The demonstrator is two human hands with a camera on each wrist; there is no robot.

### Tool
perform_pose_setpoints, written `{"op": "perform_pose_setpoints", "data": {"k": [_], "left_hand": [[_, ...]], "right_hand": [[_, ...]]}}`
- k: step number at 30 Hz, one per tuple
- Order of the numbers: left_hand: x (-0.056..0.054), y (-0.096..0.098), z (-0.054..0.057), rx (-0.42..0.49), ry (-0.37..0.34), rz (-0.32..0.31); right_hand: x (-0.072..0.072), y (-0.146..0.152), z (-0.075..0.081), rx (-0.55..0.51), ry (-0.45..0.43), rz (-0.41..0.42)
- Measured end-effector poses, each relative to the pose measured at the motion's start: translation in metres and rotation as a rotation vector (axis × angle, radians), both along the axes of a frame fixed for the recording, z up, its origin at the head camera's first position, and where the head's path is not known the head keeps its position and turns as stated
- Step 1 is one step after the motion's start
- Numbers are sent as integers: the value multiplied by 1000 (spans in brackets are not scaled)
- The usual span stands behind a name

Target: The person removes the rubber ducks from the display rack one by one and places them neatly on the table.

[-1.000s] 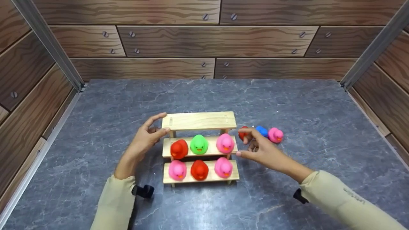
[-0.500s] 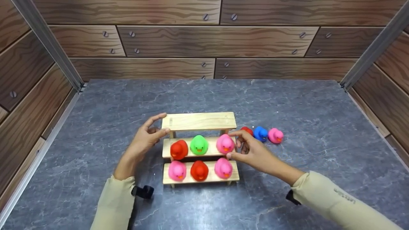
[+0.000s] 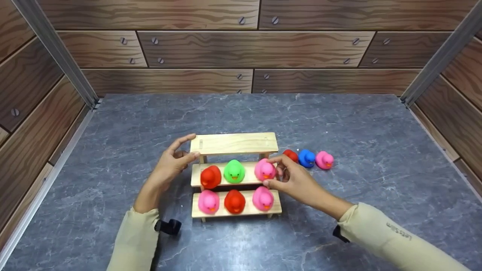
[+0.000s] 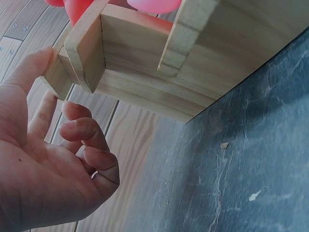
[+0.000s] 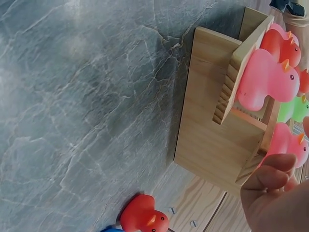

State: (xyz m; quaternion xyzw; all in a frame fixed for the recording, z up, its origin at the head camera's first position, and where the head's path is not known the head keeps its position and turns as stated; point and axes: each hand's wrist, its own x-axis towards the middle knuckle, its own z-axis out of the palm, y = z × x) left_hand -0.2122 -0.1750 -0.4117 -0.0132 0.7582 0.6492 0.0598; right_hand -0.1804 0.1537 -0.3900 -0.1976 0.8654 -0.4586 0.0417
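A three-tier wooden stand (image 3: 233,143) stands on the dark marbled table. Its top board's left end is held between thumb and forefinger of my left hand (image 3: 165,169); in the left wrist view the other fingers curl loosely below. My right hand (image 3: 297,184) has thumb and forefinger about the pink rubber duck (image 3: 265,171) at the right end of the middle tier. Beside that duck sit a green duck (image 3: 234,172) and a red duck (image 3: 211,177). On the bottom tier are a pink duck (image 3: 208,202), a red duck (image 3: 234,202) and another pink duck (image 3: 263,198).
Right of the stand, behind my right hand, lie a partly hidden red duck (image 3: 290,155), a blue duck (image 3: 307,158) and a pink duck (image 3: 324,160) on the table. Wood-patterned walls (image 3: 256,49) enclose the table at the back and sides.
My right hand has moved left from beside the stand to the pink duck on the middle tier, uncovering more of the blue and red ducks. My left hand stays put.
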Motion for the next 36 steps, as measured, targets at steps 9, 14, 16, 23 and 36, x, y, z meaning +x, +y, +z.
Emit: {"op": "perform_pose_setpoints", "data": {"k": [9,14,16,23,36], "left_hand": [[1,0,-1,-4,-6,5],[0,0,-1,4,4,-4],[0,0,0,14,7,-6],[0,0,-1,34,13,-7],[0,1,-1,31,6,-4]], "right_hand": [[0,-2,-3,8,11,-13],[0,-2,-3,16,-6,-24],[1,-2,-3,18,-3,-23],[1,-3,-2,3,23,-7],[1,8,-1,-35,21,-7]]}}
